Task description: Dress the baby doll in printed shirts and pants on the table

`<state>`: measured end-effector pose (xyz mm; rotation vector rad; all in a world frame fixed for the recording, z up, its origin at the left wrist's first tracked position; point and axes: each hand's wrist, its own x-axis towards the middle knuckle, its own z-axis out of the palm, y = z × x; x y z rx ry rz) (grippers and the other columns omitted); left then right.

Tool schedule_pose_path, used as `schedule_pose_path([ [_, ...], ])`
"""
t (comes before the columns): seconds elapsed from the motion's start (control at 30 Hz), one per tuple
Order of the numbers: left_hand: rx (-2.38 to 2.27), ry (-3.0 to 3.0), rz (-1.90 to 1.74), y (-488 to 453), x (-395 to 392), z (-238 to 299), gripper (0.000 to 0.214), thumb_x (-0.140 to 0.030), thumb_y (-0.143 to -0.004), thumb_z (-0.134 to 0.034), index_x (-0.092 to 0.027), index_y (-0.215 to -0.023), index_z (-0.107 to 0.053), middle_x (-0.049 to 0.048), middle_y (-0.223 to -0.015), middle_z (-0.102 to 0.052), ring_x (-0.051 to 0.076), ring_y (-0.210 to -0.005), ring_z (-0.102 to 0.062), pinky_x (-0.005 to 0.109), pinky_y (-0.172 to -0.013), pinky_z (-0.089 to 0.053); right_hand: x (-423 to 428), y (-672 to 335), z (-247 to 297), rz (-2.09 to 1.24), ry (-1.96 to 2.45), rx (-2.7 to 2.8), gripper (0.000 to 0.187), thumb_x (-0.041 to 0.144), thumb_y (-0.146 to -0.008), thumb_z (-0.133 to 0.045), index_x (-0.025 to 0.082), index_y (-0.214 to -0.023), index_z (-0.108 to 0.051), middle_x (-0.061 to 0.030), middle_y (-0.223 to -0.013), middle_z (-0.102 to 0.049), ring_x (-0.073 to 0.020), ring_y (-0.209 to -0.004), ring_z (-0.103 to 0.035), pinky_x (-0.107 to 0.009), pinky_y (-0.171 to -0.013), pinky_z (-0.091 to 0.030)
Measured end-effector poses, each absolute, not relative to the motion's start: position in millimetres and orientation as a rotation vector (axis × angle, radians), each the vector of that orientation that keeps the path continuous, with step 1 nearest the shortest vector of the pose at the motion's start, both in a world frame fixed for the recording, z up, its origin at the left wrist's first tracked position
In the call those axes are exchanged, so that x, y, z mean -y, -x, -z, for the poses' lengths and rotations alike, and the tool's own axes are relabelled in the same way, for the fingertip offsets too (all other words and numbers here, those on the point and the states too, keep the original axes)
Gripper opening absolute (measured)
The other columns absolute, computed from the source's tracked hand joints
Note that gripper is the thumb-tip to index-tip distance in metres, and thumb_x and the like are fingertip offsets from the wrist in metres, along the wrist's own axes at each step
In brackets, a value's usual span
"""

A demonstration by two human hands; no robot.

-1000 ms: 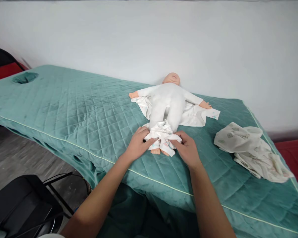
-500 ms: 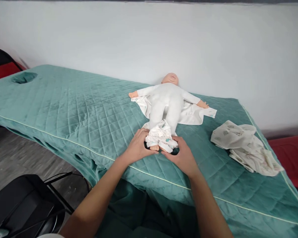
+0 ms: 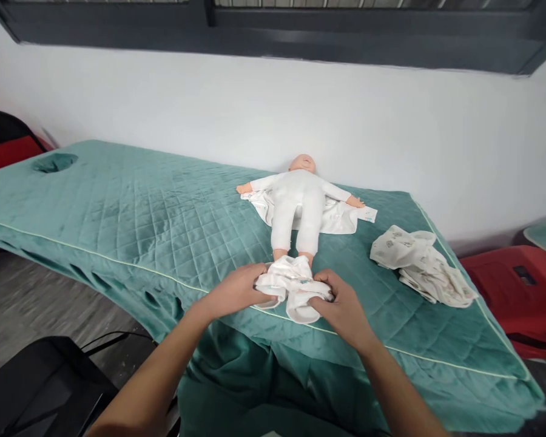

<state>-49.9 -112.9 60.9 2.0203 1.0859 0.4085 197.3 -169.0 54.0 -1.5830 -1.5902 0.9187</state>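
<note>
A baby doll point(image 3: 296, 203) with a white cloth body lies on its back, legs toward me, arms spread over an opened white printed garment point(image 3: 341, 220). Bunched white baby pants point(image 3: 291, 282) are between my hands at the doll's feet, which they partly hide. My left hand point(image 3: 246, 285) grips the pants' left side, its fingers wrapped into the cloth. On the other side my right hand point(image 3: 343, 303) pinches the fabric between thumb and fingers. Two short leg openings hang toward the bed's front edge.
The doll lies on a green quilted massage bed point(image 3: 164, 212) against a white wall. A crumpled printed cloth point(image 3: 421, 264) rests to the right. Red chairs point(image 3: 505, 285) stand beyond the right end. A black chair point(image 3: 45, 388) is at lower left, a dark window frame point(image 3: 255, 36) above.
My hands have drawn the pants toward me, from around the doll's lower legs to its feet. The ankles now show. My view has tilted up, showing the window frame.
</note>
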Motion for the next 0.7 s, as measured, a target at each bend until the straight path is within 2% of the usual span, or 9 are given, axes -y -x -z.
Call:
schedule_pose_path([
  [0.1, -0.958, -2.087, -0.051, 62.3, 110.5, -102.7, 0.042, -0.057, -0.079, -0.068, -0.020, -0.099, -0.059, 0.0013, -0.098, -0.063, 0.020, -0.087, -0.056, 0.027, -0.071, -0.039, 162.7, -208.0, -87.5, -1.187, 1.485, 1.713, 0.014, 0.027, -0.076, -0.065, 0.021, -0.088, -0.060, 0.0036, -0.077, -0.055, -0.0136, -0.068, -0.048, -0.026, -0.062, -0.038],
  [0.17, -0.927, -2.144, 0.115, 68.1, 108.1, -133.7, 0.044, -0.060, -0.077, -0.068, -0.020, -0.091, -0.057, -0.0001, -0.089, -0.058, 0.018, -0.081, -0.053, 0.025, -0.067, -0.036, 156.1, -217.8, -116.7, -1.336, 1.393, 1.873, 0.019, 0.032, -0.078, -0.071, 0.020, -0.087, -0.060, 0.0039, -0.076, -0.052, -0.0124, -0.068, -0.045, -0.025, -0.061, -0.035],
  [0.27, -0.859, -2.170, 0.170, 71.6, 105.6, -177.9, 0.041, -0.059, -0.080, -0.066, -0.020, -0.083, -0.053, -0.0019, -0.080, -0.052, 0.014, -0.072, -0.047, 0.024, -0.061, -0.033, 146.8, -228.2, -163.1, -1.548, 1.149, 2.171, 0.033, 0.045, -0.078, -0.077, 0.020, -0.093, -0.062, 0.0032, -0.081, -0.053, -0.0119, -0.070, -0.045, -0.025, -0.062, -0.033],
  [0.33, -0.808, -2.174, 0.067, 70.2, 104.4, -202.8, 0.037, -0.056, -0.087, -0.060, -0.020, -0.083, -0.055, -0.0019, -0.080, -0.054, 0.013, -0.070, -0.047, 0.024, -0.061, -0.034, 141.6, -228.4, -190.9, -1.611, 1.053, 2.270, 0.033, 0.050, -0.085, -0.071, 0.020, -0.092, -0.061, 0.0033, -0.079, -0.050, -0.0108, -0.068, -0.043, -0.025, -0.060, -0.032],
  [0.47, -0.880, -2.353, -0.376, 60.7, 103.8, -241.3, 0.028, -0.047, -0.091, -0.057, -0.020, -0.085, -0.055, -0.0007, -0.081, -0.056, 0.014, -0.072, -0.049, 0.024, -0.062, -0.035, 133.9, -215.9, -236.2, -1.545, 1.062, 2.321, 0.041, 0.055, -0.092, -0.060, 0.019, -0.074, -0.055, 0.0051, -0.067, -0.037, -0.0089, -0.059, -0.032, -0.025, -0.053, -0.026],
  [0.6, -0.862, -2.456, -0.658, 52.6, 108.5, -273.9, 0.016, -0.033, -0.085, -0.062, -0.021, -0.090, -0.054, 0.0004, -0.088, -0.058, 0.014, -0.077, -0.052, 0.024, -0.066, -0.040, 131.0, -202.8, -275.8, -1.300, 1.048, 2.212, 0.039, 0.055, -0.087, -0.069, 0.020, -0.073, -0.059, 0.0042, -0.065, -0.047, -0.0089, -0.058, -0.040, -0.024, -0.053, -0.030],
  [0.7, -0.829, -2.485, -0.599, 51.6, 110.8, -293.4, 0.024, -0.038, -0.081, -0.069, -0.022, -0.094, -0.058, -0.0001, -0.089, -0.059, 0.015, -0.077, -0.055, 0.025, -0.065, -0.041, 131.7, -196.6, -299.8, -0.971, 1.017, 2.062, 0.037, 0.055, -0.085, -0.072, 0.020, -0.074, -0.063, 0.0033, -0.065, -0.052, -0.0091, -0.058, -0.045, -0.024, -0.052, -0.033],
])
